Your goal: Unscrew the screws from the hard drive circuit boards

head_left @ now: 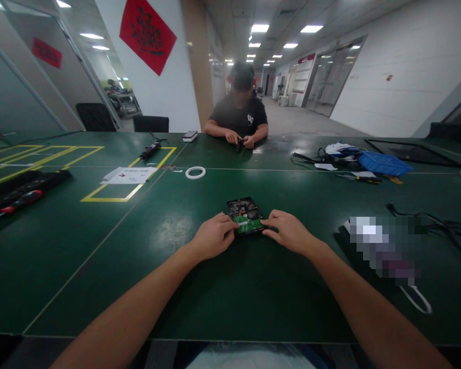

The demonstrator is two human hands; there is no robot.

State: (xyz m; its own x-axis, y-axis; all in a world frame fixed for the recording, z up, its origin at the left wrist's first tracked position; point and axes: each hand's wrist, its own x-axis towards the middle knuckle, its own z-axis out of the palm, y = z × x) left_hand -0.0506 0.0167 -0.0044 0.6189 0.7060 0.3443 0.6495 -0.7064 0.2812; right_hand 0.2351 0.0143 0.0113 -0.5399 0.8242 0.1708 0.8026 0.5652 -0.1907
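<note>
A hard disk drive point(245, 211) lies flat on the green table point(146, 256) with its green circuit board facing up. My left hand point(213, 237) grips its near left edge, fingers curled against the side. My right hand point(288, 230) holds the near right edge, fingertips pinched on the corner. Both forearms reach in from the bottom of the view.
Across the table a person in a black shirt point(239, 117) handles a small dark object. A white tape ring point(195, 172), a paper sheet point(128, 175), red-handled tools point(21, 201), a blue tray point(384, 163), cables point(441, 225) and yellow floor-tape markings point(111, 197) lie around.
</note>
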